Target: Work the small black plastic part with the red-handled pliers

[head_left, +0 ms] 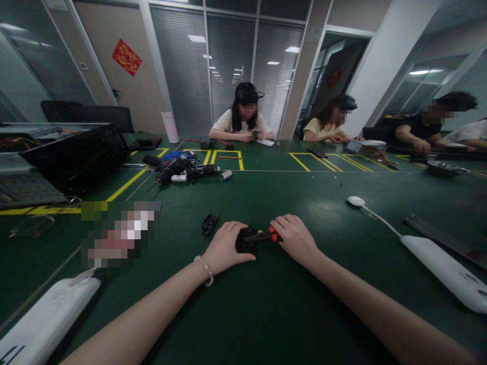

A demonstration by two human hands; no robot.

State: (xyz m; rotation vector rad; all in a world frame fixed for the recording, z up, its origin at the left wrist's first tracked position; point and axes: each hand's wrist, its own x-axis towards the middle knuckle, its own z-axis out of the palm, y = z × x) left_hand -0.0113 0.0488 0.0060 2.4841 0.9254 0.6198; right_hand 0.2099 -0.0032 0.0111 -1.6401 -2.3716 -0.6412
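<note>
At left, a long white device lies in the near corner of a green bench, with a black case beyond it. A heap of dark cables sits farther back, and a small black part rests just beside the worker's left hand. That hand is clasped around a dark block at center, its details too dark to read. Red-handled pliers point leftward, tips at the block, whether biting it cannot be told; their grips are wrapped by the right hand, apart from the left. Farther right, a white disc trails a cord.
</note>
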